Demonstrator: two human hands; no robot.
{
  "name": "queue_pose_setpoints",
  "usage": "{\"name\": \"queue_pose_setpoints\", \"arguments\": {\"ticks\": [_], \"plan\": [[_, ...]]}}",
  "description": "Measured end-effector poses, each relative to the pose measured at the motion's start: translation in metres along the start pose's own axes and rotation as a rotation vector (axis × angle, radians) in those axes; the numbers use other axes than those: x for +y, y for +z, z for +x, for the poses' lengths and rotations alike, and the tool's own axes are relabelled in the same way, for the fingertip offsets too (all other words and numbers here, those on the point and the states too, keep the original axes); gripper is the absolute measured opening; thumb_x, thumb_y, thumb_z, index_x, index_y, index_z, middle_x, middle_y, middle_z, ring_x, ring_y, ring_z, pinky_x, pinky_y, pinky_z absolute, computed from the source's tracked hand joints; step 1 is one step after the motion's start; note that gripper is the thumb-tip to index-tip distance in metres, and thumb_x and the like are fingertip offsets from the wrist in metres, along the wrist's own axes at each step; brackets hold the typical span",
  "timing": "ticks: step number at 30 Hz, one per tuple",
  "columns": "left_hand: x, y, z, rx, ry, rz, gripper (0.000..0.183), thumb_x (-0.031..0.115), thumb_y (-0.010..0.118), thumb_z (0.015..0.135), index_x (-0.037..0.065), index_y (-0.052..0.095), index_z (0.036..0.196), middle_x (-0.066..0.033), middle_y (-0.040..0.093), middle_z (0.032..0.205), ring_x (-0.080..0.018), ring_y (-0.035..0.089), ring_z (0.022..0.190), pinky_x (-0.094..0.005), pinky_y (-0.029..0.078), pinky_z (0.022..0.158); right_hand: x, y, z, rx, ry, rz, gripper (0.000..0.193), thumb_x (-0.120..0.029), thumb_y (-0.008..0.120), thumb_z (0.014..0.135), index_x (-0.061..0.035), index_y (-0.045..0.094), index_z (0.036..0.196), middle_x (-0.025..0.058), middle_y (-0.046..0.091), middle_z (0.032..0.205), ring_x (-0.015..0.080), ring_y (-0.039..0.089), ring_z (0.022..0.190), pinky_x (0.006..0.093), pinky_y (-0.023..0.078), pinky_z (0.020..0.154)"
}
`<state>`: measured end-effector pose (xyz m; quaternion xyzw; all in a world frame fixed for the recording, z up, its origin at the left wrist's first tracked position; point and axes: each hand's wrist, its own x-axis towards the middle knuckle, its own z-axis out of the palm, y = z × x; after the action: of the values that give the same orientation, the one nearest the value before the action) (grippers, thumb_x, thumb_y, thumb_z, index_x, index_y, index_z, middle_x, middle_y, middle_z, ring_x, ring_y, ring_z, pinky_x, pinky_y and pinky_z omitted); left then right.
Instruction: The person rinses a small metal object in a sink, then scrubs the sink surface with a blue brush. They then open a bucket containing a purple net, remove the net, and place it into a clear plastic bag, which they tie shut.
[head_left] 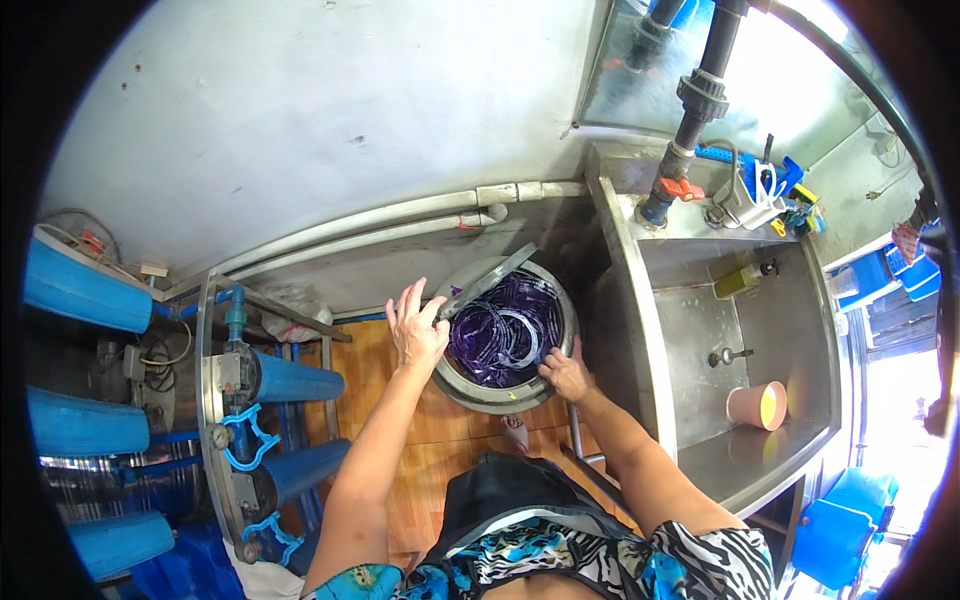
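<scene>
A round grey tub (pixel 484 397) stands on the floor in front of me. Crumpled, shiny purple material (pixel 480 340) fills much of its inside, along with a pale ring (pixel 530 338). My left hand (pixel 416 325) pinches the edge of a grey lid (pixel 490 280) between thumb and finger, its other fingers raised. The lid is tilted up on edge over the tub's far left side. My right hand (pixel 567 374) grips the tub's near right rim, fingertips curled inward. Whether those fingertips touch the purple material is hard to make out.
A steel sink (pixel 690 370) with a pink cup (pixel 757 405) is at right. Black pipe with a red valve handle (pixel 682 190) rises behind it. Blue filter housings (pixel 300 380) on a metal frame are at left. White pipes (pixel 400 215) run along the wall above the wooden-look floor (pixel 425 465).
</scene>
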<state>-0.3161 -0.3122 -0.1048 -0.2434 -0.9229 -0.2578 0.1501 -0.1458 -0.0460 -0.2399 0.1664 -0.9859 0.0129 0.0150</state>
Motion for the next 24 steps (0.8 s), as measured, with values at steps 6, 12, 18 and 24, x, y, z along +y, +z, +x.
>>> {"name": "queue_pose_setpoints", "arguments": {"ticks": [6,12,18,24], "plan": [[-0.009,-0.008,-0.016,0.021,0.012,-0.066,0.043,0.008,0.061,0.063,0.014,0.068,0.105,-0.0126,0.048,0.133,-0.0313,0.045,0.121,-0.0496,0.032,0.103,0.001,-0.015,0.005,0.006,-0.014,-0.014,0.016,-0.016,0.055,0.079,-0.0197,0.064,0.092,-0.0009,0.053,0.089,0.0186,0.05,0.106,0.0744,0.019,0.101],[-0.006,-0.017,-0.019,0.098,0.008,-0.091,0.046,0.007,0.061,0.064,0.015,0.067,0.109,-0.0144,0.049,0.131,-0.0328,0.047,0.118,-0.046,0.035,0.1,0.002,-0.066,0.039,-0.202,-0.085,-0.034,0.023,-0.014,0.053,0.08,-0.0194,0.065,0.099,-0.0008,0.056,0.095,0.0174,0.05,0.11,0.0741,0.017,0.102],[-0.004,-0.035,-0.015,0.165,-0.062,-0.174,0.046,0.006,0.061,0.065,0.015,0.067,0.111,-0.0167,0.049,0.131,-0.0347,0.047,0.118,-0.0447,0.037,0.1,0.004,-0.124,0.063,-0.287,-0.168,-0.058,0.027,-0.014,0.051,0.082,-0.0214,0.067,0.102,0.0005,0.059,0.096,0.0178,0.054,0.108,0.0725,0.016,0.104],[0.004,-0.059,-0.028,0.205,-0.099,-0.238,0.044,0.005,0.062,0.067,0.013,0.067,0.11,-0.0184,0.047,0.133,-0.0375,0.046,0.12,-0.0447,0.036,0.102,-0.006,-0.173,0.073,-0.324,-0.235,-0.088,0.026,-0.014,0.051,0.083,-0.0213,0.067,0.102,0.0011,0.058,0.093,0.0177,0.055,0.106,0.0714,0.016,0.105]]}}
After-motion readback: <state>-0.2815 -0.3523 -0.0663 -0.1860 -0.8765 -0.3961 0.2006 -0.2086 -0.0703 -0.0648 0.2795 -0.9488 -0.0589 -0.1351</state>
